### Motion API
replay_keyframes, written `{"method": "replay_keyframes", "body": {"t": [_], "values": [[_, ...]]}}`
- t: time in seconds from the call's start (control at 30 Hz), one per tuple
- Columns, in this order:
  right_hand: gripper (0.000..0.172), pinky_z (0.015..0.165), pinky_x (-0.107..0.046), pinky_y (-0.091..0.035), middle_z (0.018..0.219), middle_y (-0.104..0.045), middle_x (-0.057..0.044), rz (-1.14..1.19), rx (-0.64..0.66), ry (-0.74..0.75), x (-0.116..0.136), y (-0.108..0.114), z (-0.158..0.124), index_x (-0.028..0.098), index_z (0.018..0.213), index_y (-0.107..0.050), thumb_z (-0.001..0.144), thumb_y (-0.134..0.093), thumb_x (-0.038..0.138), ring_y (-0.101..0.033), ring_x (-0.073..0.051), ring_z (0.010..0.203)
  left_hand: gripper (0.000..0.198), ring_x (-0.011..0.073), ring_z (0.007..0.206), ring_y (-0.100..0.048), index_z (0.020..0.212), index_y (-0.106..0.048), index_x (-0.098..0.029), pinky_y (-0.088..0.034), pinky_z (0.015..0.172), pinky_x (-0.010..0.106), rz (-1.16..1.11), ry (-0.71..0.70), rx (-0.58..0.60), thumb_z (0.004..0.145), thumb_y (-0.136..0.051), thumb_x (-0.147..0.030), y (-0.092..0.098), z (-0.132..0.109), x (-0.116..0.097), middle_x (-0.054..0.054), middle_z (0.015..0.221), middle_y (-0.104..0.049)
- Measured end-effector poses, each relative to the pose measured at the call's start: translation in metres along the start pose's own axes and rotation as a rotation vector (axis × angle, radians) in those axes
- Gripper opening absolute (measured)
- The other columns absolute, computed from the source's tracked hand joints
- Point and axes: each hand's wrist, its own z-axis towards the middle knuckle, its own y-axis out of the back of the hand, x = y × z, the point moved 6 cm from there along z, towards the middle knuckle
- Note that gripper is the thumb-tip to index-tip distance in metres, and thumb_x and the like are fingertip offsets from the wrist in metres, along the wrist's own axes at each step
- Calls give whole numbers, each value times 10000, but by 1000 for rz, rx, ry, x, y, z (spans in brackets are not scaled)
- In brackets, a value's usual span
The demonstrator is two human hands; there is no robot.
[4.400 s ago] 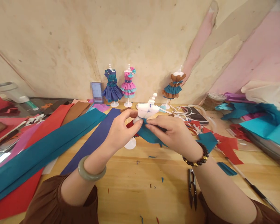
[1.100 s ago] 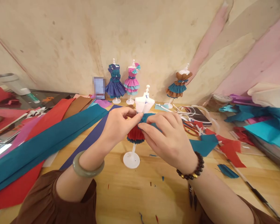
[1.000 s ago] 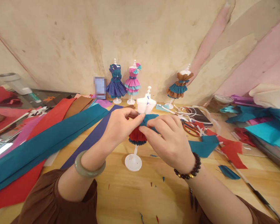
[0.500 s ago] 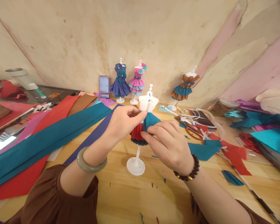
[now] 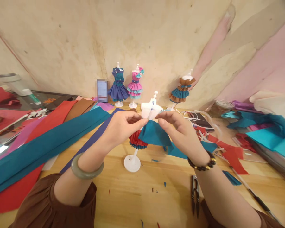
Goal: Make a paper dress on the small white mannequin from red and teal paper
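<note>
A small white dress form (image 5: 148,109) stands before me on a round base, wearing a short red pleated skirt (image 5: 137,139) with a dark blue-green lower edge. A teal piece of crepe paper or cloth (image 5: 154,134) lies against its waist and hangs out over the skirt to the right. My left hand (image 5: 122,128) is closed at the waist, its thumb pressing the teal piece's upper left edge. On the other side my right hand (image 5: 177,129) curves round the form, thumb at the piece's upper right edge. Its other fingertips are partly hidden behind.
Three dressed mini forms stand by the wall: blue (image 5: 119,85), pink (image 5: 135,84), brown and teal (image 5: 182,90). Long teal (image 5: 49,139) and red strips lie left. Thread snips (image 5: 195,196) lie by my right forearm, red scraps (image 5: 232,155) and a pen (image 5: 260,202) further right.
My right hand has moved up from the lower part of the teal piece to its upper edge. The piece now spreads down and right. The snips have come into view.
</note>
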Motion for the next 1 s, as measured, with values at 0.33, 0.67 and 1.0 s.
{"method": "replay_keyframes", "body": {"t": [0.33,0.67,1.0], "values": [[182,764,-323,-533,945,-752,-42,130,82,-68,4,-14,2,196,944,-699,857,-666,352,-676,-189,851,231,194,820,-722,932,-740,-197,-580,718,283,-103,-17,93,868,-660,-404,-10,-2,-2,44,922,-776],[115,703,-293,-521,858,-743,-26,46,35,-72,7,-11,1,187,885,-694,843,-650,284,-661,-174,769,224,188,886,-722,1013,-740,-215,-567,762,259,-93,-68,130,897,-631,-372,-14,-3,-6,33,978,-774],[163,823,-316,-528,997,-762,-51,33,27,-70,10,-13,-2,177,977,-710,856,-642,262,-692,-203,922,181,155,694,-668,794,-667,-172,-482,610,242,276,-145,20,892,-539,-255,-14,-12,-28,0,735,-711]]}}
